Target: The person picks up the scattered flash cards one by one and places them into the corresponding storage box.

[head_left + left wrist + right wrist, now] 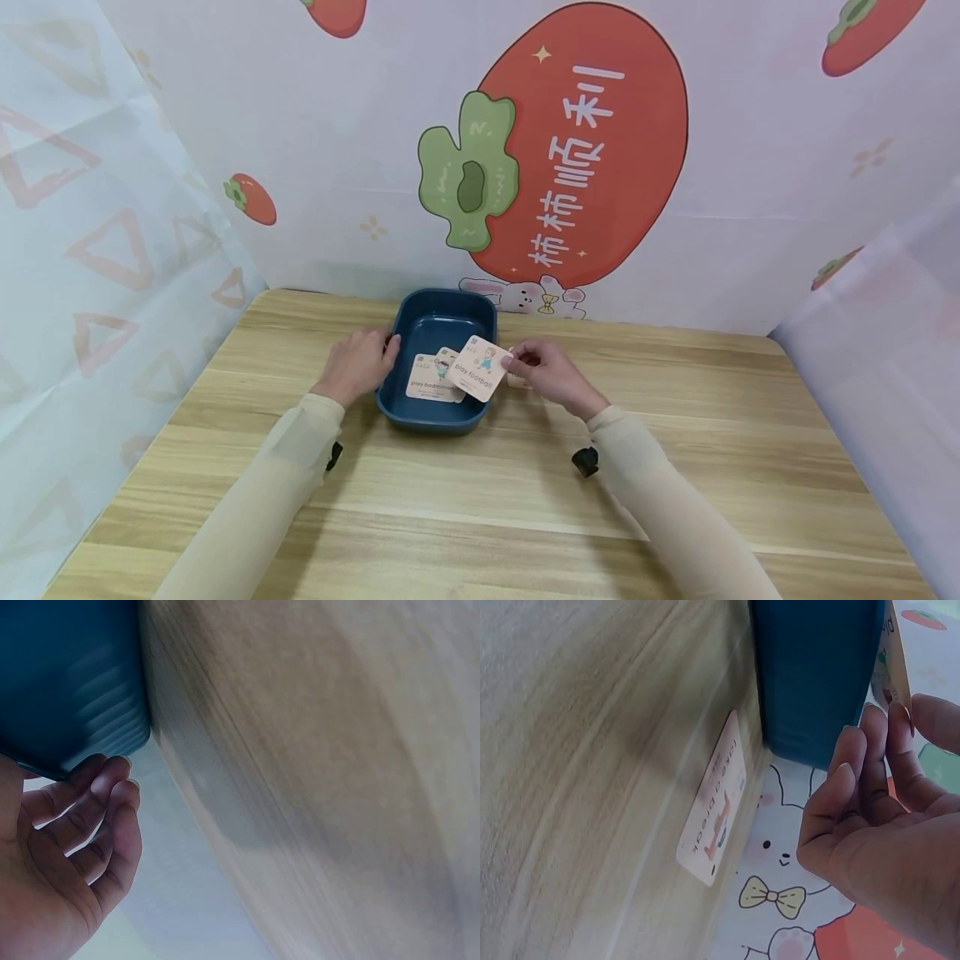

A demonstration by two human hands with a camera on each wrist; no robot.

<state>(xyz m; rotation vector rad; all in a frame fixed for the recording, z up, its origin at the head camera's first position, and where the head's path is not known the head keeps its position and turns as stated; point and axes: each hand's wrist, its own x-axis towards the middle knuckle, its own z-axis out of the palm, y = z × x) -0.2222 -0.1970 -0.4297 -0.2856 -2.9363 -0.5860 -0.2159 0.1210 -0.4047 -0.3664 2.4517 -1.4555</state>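
In the head view my right hand [555, 375] pinches the "play football" card [477, 368] between thumb and fingertips, holding it over the right rim of a blue plastic bin [435, 423]. Inside lie a "play badminton" card [433, 383] and another card partly hidden behind it. My left hand [358, 362] grips the bin's left rim; the left wrist view shows its curled fingers [112, 817] against the outer wall. A "take a break" card [714, 810] lies on the table to the right of the bin, below my right hand, mostly covered in the head view.
The bin stands near the back edge of the wooden table [465, 508]. Directly behind rises a white backdrop [337, 208] printed with a large red persimmon [630, 150] and a rabbit. A patterned sheet [112, 275] hangs along the left side.
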